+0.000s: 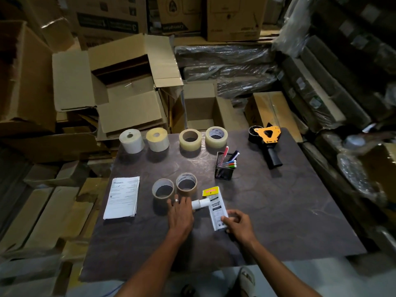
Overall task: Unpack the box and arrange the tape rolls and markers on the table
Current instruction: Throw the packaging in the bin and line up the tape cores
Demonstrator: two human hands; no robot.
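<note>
On the dark table [278, 211], two clear tape rolls [190, 139] [216, 137] and two label rolls [131, 140] [157, 139] line the far edge. Two brown tape rolls [162, 190] [186, 184] sit nearer me. My left hand [180, 213] lies flat with straight fingers, touching a small white roll [199, 204] beside the brown rolls. My right hand [237, 225] pinches the near end of a white packet [216, 207] with a yellow header. Colored markers stand in a black mesh holder [224, 168].
A black and orange tape dispenser [267, 138] lies at the far right of the table. A stack of printed papers [123, 197] rests at the left. An open cardboard box [128, 82] and many other cartons surround the table.
</note>
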